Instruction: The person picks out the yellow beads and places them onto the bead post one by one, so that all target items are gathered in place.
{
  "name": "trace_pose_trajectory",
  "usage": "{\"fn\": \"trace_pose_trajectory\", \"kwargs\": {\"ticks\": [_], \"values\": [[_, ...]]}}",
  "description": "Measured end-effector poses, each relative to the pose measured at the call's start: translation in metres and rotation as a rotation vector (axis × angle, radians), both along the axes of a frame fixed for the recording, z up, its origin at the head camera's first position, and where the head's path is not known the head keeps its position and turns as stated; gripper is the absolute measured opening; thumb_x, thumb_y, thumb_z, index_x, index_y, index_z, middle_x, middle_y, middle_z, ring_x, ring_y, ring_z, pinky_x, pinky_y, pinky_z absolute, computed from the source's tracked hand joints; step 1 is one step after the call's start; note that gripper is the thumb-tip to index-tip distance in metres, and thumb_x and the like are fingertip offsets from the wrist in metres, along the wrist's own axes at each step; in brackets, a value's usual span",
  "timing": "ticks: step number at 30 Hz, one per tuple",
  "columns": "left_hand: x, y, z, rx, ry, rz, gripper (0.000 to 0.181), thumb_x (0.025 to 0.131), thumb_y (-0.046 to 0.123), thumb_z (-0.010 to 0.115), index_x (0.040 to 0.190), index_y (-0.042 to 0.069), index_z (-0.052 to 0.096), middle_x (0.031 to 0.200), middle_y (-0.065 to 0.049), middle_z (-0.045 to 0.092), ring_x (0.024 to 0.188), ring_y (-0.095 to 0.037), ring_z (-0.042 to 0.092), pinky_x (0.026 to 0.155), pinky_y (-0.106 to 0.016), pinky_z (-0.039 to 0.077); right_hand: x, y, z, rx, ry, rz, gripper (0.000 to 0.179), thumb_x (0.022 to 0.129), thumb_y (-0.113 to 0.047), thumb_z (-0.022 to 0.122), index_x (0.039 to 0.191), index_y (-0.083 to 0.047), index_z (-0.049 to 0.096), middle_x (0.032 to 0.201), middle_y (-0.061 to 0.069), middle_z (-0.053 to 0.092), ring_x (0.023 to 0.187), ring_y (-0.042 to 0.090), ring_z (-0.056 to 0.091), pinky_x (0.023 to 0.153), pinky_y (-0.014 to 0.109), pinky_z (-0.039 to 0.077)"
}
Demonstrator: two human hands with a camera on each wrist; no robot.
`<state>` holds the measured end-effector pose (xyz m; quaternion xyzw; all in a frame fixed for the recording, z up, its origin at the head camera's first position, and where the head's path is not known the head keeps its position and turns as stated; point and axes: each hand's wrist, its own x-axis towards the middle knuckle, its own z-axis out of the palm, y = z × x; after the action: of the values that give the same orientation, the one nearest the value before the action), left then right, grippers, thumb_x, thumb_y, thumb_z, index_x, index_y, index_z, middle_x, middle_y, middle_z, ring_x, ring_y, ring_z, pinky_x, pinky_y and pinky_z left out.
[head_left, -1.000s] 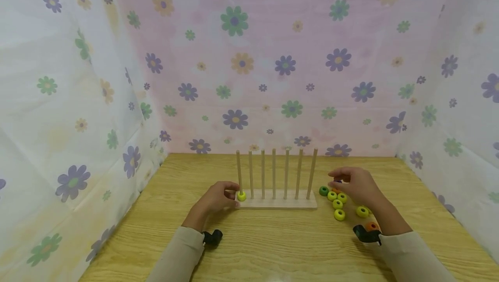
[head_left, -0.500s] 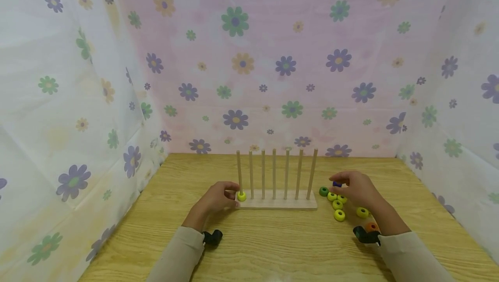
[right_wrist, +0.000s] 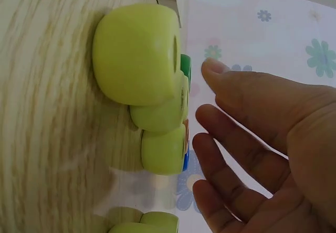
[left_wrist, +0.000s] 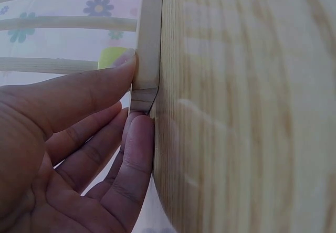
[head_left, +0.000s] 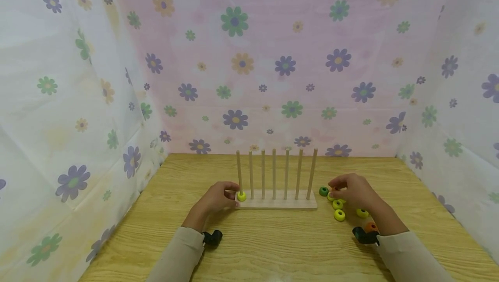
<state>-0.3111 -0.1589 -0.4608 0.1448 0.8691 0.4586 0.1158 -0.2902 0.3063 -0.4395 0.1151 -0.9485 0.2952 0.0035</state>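
Observation:
A pale wooden rack [head_left: 277,204] with several upright pegs stands mid-table. One yellow bead [head_left: 241,196] sits at the foot of its leftmost peg. My left hand [head_left: 218,195] grips the rack's left end; in the left wrist view the thumb lies on the base and the fingers sit against its end. My right hand [head_left: 356,191] hovers over loose beads right of the rack, thumb and fingers apart, holding nothing. Around it lie a green bead [head_left: 323,191], several yellow beads [head_left: 339,215] and an orange bead [head_left: 372,227]. A blue bead [right_wrist: 186,160] shows partly in the right wrist view.
The wood-grained table [head_left: 273,243] runs back to a flowered cloth wall [head_left: 265,78], with cloth on both sides too. Dark straps [head_left: 212,238] circle both wrists. The right hand and wrist partly cover some beads in the head view.
My right hand has shifted slightly nearer over the beads, and the blue bead seen half a second ago is now hidden in the head view. The left hand and rack have stayed put.

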Motion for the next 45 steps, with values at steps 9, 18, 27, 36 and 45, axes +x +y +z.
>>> {"fn": "trace_pose_trajectory", "kwargs": {"ticks": [9,18,27,36,45], "values": [[-0.0005,-0.0011,-0.0008,-0.006,0.012,-0.006,0.055,0.086,0.01,0.086,0.137,0.011,0.066,0.126,-0.006,0.068,0.103,-0.019,0.064,0.084,-0.036,0.056,0.0,-0.0014,-0.003,0.001,-0.046,-0.016,0.038,0.09,-0.025,0.082,0.122,-0.006,0.075,0.114,0.011,0.075,0.105,0.031,0.069,0.087,0.051,0.058],[0.0004,-0.0011,0.0002,-0.007,0.012,-0.005,0.055,0.086,0.01,0.085,0.137,0.011,0.066,0.125,-0.007,0.068,0.104,-0.02,0.064,0.084,-0.037,0.056,-0.0012,-0.0037,-0.0031,0.003,-0.044,-0.007,0.028,0.089,-0.02,0.082,0.114,-0.009,0.079,0.102,0.003,0.075,0.091,0.02,0.068,0.078,0.04,0.058],[-0.0001,-0.0012,-0.0014,0.004,-0.009,0.001,0.056,0.085,0.011,0.086,0.137,0.011,0.065,0.129,-0.007,0.068,0.11,-0.022,0.066,0.087,-0.04,0.057,0.0006,-0.0032,-0.0039,0.0,-0.043,0.01,0.027,0.089,-0.018,0.082,0.113,-0.006,0.078,0.104,0.004,0.076,0.092,0.021,0.07,0.079,0.043,0.06],[0.0,-0.0017,-0.0016,0.009,-0.011,-0.002,0.057,0.085,0.01,0.086,0.138,0.01,0.064,0.128,-0.007,0.067,0.108,-0.022,0.065,0.085,-0.039,0.057,0.001,-0.0031,-0.0038,0.003,-0.041,0.004,0.027,0.09,-0.017,0.082,0.113,-0.005,0.078,0.104,0.004,0.076,0.092,0.021,0.07,0.079,0.043,0.059],[-0.0016,-0.0013,-0.0014,-0.009,-0.007,0.0,0.056,0.085,0.011,0.087,0.137,0.012,0.065,0.125,-0.007,0.068,0.109,-0.022,0.065,0.083,-0.038,0.057,0.0007,-0.0043,-0.0023,0.007,-0.012,-0.004,0.027,0.091,-0.015,0.079,0.116,-0.004,0.077,0.108,0.009,0.077,0.095,0.025,0.072,0.08,0.044,0.06]]}}
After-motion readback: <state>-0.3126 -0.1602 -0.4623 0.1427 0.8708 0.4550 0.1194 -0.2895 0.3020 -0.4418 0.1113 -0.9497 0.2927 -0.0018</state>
